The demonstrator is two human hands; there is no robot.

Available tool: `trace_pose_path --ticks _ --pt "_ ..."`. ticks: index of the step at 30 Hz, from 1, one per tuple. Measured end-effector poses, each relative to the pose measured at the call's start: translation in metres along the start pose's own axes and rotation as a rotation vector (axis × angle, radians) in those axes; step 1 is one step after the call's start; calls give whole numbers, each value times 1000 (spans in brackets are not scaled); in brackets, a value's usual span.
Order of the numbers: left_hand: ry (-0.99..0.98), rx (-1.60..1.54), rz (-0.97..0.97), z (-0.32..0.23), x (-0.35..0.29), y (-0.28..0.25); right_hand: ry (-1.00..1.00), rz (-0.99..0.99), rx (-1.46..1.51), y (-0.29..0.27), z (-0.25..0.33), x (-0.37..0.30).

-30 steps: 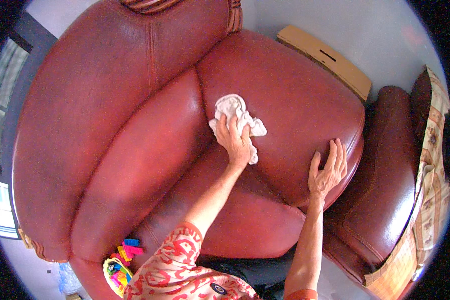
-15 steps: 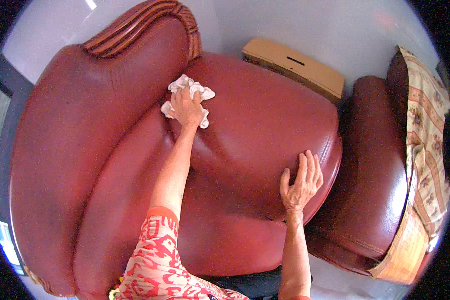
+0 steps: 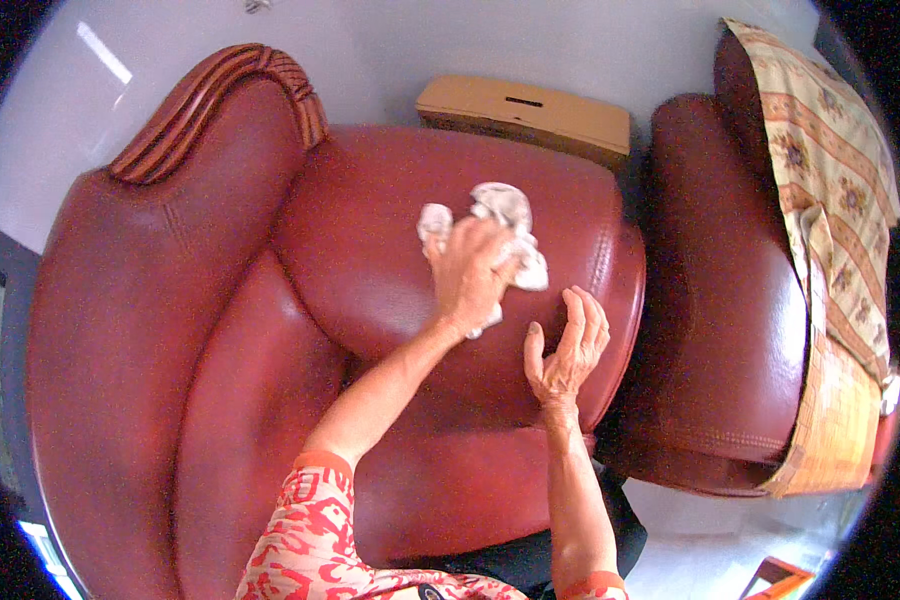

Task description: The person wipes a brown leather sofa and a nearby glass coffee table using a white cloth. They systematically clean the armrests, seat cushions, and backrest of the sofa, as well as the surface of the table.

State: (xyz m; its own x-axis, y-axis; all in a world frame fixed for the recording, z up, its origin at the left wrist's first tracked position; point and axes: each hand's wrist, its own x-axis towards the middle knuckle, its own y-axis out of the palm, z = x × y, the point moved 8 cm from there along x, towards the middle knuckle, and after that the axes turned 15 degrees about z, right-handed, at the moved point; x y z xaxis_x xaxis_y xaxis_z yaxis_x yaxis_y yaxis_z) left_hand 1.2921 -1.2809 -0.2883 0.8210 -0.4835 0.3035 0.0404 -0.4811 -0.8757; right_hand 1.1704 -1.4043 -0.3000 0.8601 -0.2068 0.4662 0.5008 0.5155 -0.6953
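Observation:
A crumpled white cloth [image 3: 507,207] lies under my left hand [image 3: 472,268], whose fingers are closed over it. Both rest on the wide padded arm of a dark red leather sofa [image 3: 410,180]. My right hand [image 3: 570,350] lies on the same padded arm, close to its front edge, with thumb and fingers apart and nothing in it. Carved wood trim [image 3: 220,95] runs along the top of the sofa's backrest at the far left.
A brown cardboard box [image 3: 530,105] stands behind the sofa arm, against the pale wall. To the right is a second red leather seat [image 3: 715,300], draped with a flowered cloth [image 3: 830,170] and a woven mat [image 3: 830,420]. A dark gap separates the two seats.
My left hand has swept the white cloth rightward across the padded arm, from beside the backrest toward the front edge. My right hand stays on the arm near that edge. The view has shifted.

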Motion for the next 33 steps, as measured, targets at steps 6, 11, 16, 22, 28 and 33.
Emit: trace_pose_path --ticks 6,11,16,22,28,33 --pt "177 86 51 -54 27 19 6 -51 130 -10 -12 -2" --pt "-156 183 70 -21 85 16 9 -10 267 -12 -10 -6" --pt "-33 243 38 -20 76 25 -16 136 357 -11 -15 -5" --pt "-194 258 122 -15 76 34 43 276 465 -13 -22 5" --pt "-219 351 155 -17 80 37 149 366 323 -6 -34 28" --pt "-231 363 176 -18 79 43 74 229 101 -5 -24 23"
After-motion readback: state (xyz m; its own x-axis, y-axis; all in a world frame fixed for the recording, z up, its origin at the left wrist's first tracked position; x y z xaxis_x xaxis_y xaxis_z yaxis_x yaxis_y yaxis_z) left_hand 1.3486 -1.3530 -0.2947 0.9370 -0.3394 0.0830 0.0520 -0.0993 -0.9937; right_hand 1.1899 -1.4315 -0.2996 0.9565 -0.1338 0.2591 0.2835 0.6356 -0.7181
